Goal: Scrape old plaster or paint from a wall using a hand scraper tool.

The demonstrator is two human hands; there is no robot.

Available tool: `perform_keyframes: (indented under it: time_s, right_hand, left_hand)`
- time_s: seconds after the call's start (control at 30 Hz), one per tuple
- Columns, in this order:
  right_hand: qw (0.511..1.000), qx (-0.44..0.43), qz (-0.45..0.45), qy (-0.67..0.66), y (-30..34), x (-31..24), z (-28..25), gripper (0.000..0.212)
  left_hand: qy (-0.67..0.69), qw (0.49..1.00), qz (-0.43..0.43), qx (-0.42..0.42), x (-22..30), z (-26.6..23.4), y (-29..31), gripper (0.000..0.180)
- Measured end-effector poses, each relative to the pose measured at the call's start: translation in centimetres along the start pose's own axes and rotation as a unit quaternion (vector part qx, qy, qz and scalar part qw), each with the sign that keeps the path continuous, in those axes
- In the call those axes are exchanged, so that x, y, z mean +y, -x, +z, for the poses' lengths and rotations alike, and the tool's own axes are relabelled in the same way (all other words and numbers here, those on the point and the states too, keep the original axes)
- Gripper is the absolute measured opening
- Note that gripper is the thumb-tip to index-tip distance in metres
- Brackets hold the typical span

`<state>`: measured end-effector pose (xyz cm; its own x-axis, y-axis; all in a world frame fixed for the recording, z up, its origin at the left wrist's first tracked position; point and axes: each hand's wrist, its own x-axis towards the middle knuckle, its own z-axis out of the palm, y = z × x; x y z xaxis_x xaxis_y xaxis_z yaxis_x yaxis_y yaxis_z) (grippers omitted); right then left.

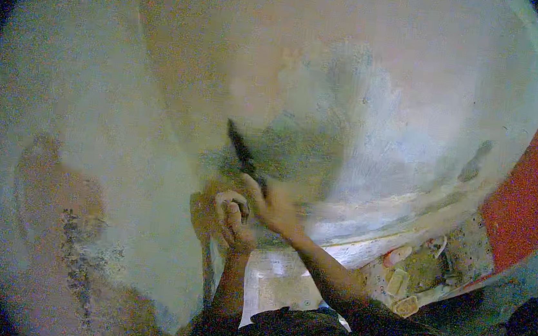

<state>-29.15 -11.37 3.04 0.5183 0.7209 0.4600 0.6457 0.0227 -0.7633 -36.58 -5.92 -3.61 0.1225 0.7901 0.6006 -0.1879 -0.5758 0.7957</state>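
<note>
My right hand (276,209) is closed around a long dark tool (240,144), narrow and flat like a scraper or trowel seen edge-on; its exact kind is too blurred to tell. Its tip points up and left in front of the wall (362,138), which is smeared with pale and greenish-grey patches. My left hand (234,222) is just left of and below the right one, fingers curled in toward the palm. Something dark and curved shows between its fingers, but I cannot make out what it is. Whether the tool touches the wall is unclear.
A pale ledge (332,247) runs along the wall's foot. Beyond my right forearm, the speckled floor (469,245) bears several small containers and loose items. A red panel (531,190) stands at the far right. On the left, the wall has a brownish, dark-streaked patch (81,198).
</note>
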Motion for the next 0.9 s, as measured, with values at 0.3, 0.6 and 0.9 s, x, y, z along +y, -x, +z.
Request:
perform_keyframes:
  time_s: [0.3,0.6,0.9]
  right_hand:
    - [0.982,-0.012,0.055,-0.18,2.1,1.6,-2.1,0.026]
    - [0.99,0.091,-0.044,-0.095,2.9,3.9,-2.6,0.02]
    - [0.996,0.063,0.027,0.064,0.6,0.2,-3.4,0.029]
  left_hand:
    - [0.074,0.996,-0.039,0.021,0.4,-0.7,0.3,0.025]
    - [-0.049,0.999,-0.009,-0.005,1.8,-0.3,0.3,0.023]
    - [0.121,0.992,-0.043,0.002,1.2,0.8,0.7,0.02]
